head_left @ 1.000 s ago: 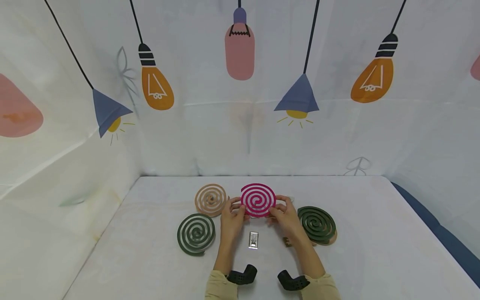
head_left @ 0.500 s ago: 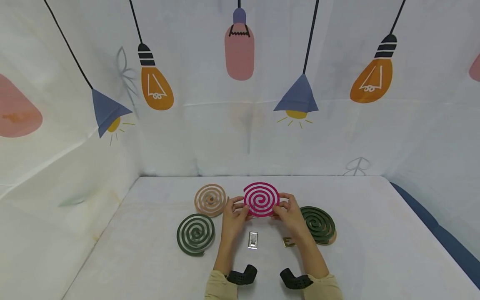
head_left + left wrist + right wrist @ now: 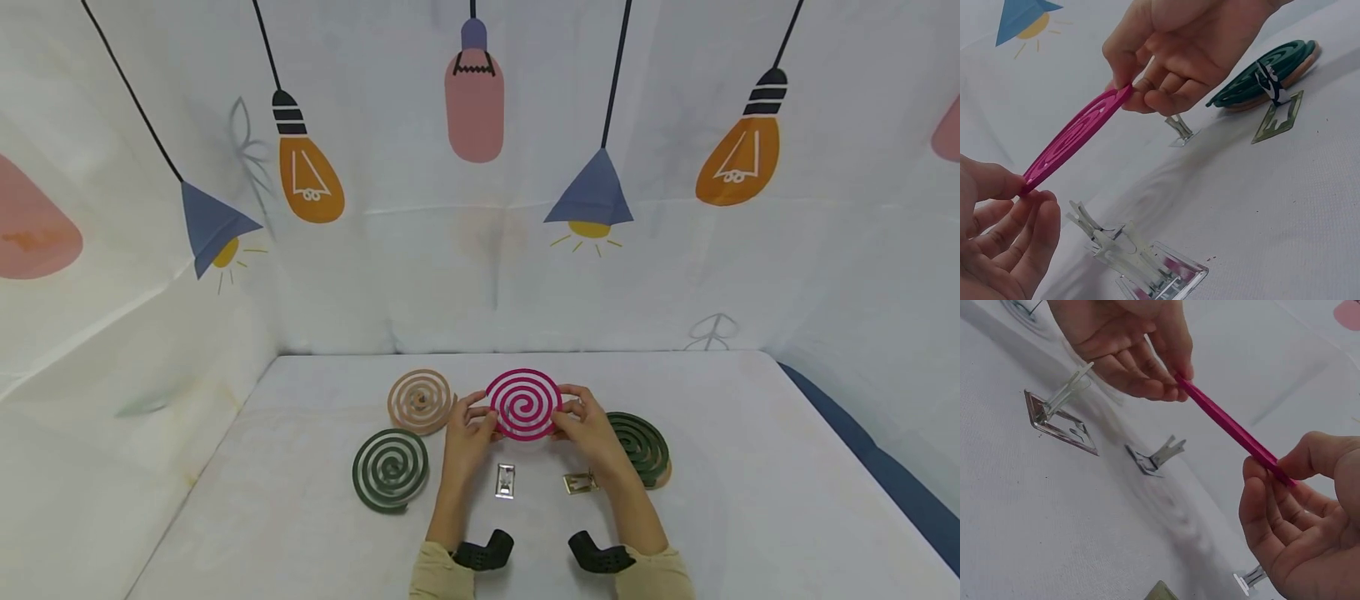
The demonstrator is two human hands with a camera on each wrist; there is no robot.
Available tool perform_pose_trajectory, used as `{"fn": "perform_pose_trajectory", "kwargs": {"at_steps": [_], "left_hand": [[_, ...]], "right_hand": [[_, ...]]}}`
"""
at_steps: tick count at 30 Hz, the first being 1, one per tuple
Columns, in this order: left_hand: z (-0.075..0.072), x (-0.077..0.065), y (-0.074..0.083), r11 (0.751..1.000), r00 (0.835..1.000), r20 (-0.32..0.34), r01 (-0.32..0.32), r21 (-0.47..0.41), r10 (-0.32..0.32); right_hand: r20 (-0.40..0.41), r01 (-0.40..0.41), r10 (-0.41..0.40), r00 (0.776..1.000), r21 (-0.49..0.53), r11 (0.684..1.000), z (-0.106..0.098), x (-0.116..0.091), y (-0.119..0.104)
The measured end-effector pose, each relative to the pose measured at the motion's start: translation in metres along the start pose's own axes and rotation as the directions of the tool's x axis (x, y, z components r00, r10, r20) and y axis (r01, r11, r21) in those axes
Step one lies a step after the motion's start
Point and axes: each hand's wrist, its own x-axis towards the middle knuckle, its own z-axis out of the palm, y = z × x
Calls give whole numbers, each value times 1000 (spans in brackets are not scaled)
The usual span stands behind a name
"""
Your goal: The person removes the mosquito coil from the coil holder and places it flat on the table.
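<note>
A pink mosquito coil [image 3: 524,406] is held up over the table between both hands. The left hand [image 3: 467,440] pinches its left edge between thumb and fingers; the right hand [image 3: 591,433] pinches the right edge the same way. In the left wrist view the pink coil [image 3: 1079,139] appears tilted and well above the surface. Below the hands lie a silver metal coil stand [image 3: 506,481] and a gold-coloured stand [image 3: 580,482]. The right wrist view shows one stand [image 3: 1063,425] with its prongs raised and another small stand [image 3: 1154,457] beyond it.
Left of the hands lie a tan coil [image 3: 422,402] and a green coil [image 3: 391,470]. Beside the right forearm, a green coil [image 3: 640,448] rests on a tan one, partly hidden. Black wrist mounts [image 3: 486,551] sit on both wrists. A printed curtain [image 3: 495,267] backs the white table [image 3: 750,500].
The pink coil has shifted slightly right, pinched by both hands throughout. The right hand and forearm have moved right, uncovering the gold-coloured stand and covering more of the green coil there.
</note>
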Motion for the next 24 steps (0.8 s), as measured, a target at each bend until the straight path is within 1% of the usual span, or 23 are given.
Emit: {"fn": "perform_pose_trajectory", "kwargs": {"at_steps": [4, 11, 16, 18, 24], "left_hand": [[0, 2, -1, 1000, 1000, 16, 0, 31, -1], [0, 1, -2, 998, 998, 68, -2, 61, -2], [1, 1, -1, 997, 995, 101, 17, 79, -25], [1, 0, 2, 996, 994, 109, 22, 84, -31], [2, -10, 24, 994, 991, 125, 26, 103, -39]], "right_hand": [[17, 17, -17, 1000, 2, 1000, -5, 0, 0], [10, 42, -42, 999, -54, 998, -13, -4, -2], [20, 41, -40, 999, -42, 998, -18, -5, -2], [28, 42, -41, 999, -41, 998, -19, -4, -2], [33, 44, -43, 999, -44, 998, -22, -4, -3]]}}
